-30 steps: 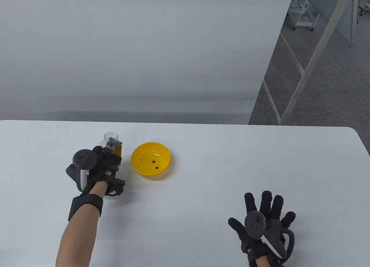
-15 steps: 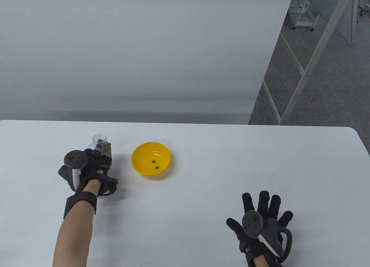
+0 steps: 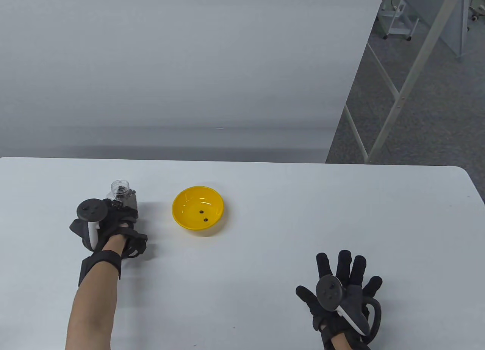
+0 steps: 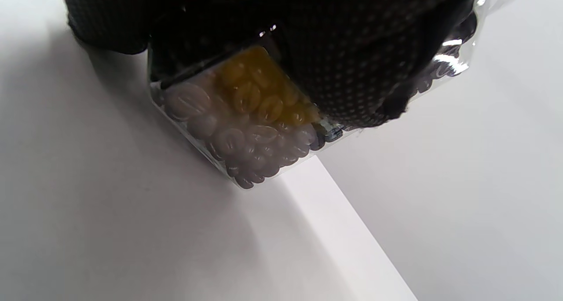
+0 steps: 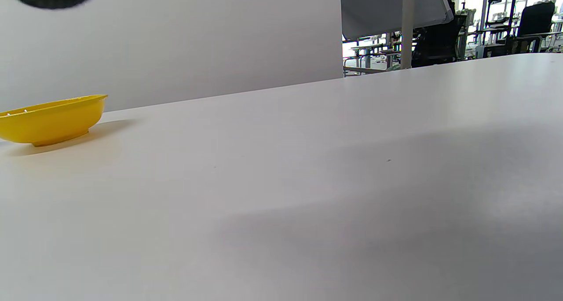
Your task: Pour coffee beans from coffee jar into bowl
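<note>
White tabletop under both hands. My left hand grips the clear square plastic coffee jar, upright, uncapped, left of the yellow plastic bowl holding two beans. My right hand rests flat, fingers spread.

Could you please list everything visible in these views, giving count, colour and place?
coffee jar: one, clear, beans inside, left of the bowl, gripped by the left hand
bowl: one, yellow, on the table, left of centre
coffee beans in bowl: two, dark, on the bowl's floor
table: one, white
left hand: black glove, fingers around the jar
right hand: black glove, fingers spread, near right of the table
</note>
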Demonstrator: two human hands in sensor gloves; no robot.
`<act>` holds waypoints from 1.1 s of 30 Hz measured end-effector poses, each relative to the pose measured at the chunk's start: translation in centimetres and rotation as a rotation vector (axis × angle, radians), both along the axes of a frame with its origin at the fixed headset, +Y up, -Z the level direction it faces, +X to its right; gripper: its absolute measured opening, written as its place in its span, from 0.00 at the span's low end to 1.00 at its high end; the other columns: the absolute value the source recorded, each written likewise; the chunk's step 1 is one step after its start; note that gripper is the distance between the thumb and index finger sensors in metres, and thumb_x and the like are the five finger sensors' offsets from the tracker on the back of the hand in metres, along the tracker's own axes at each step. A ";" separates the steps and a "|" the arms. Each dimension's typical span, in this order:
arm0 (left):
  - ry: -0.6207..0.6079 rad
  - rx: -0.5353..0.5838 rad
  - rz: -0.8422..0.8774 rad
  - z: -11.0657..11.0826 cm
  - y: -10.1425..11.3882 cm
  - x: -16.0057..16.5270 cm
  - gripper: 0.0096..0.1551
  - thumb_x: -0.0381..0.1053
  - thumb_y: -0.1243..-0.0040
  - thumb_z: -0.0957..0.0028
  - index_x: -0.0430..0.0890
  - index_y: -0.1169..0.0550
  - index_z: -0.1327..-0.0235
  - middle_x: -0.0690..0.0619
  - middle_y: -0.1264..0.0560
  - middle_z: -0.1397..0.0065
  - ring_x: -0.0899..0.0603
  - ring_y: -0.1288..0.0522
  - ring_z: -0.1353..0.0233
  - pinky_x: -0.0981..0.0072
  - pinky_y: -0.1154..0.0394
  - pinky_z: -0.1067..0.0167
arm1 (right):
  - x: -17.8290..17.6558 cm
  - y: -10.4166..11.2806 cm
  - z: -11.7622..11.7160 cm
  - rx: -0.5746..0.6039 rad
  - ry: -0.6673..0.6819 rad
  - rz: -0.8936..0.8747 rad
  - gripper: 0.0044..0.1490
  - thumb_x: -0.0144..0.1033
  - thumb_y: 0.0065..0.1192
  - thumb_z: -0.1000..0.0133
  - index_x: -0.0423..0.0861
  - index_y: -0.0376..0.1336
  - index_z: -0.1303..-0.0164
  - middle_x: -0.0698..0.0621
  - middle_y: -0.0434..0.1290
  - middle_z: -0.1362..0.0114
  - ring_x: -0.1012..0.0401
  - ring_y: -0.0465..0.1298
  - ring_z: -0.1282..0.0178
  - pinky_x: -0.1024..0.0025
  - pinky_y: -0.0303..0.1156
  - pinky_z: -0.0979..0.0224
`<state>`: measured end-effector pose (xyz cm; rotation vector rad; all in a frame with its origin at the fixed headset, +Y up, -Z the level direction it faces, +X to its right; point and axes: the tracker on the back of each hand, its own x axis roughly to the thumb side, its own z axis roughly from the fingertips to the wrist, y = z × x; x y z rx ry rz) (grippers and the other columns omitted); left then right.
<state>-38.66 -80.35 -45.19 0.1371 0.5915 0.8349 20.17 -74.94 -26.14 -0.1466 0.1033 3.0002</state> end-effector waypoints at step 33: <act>-0.049 -0.069 -0.135 5.7 1.7 1.7 0.64 0.66 0.34 0.63 0.36 0.51 0.27 0.31 0.52 0.25 0.15 0.49 0.29 0.21 0.53 0.44 | 0.3 0.4 0.6 0.021 0.024 -0.031 0.60 0.80 0.45 0.58 0.65 0.20 0.33 0.41 0.15 0.24 0.36 0.18 0.25 0.21 0.18 0.42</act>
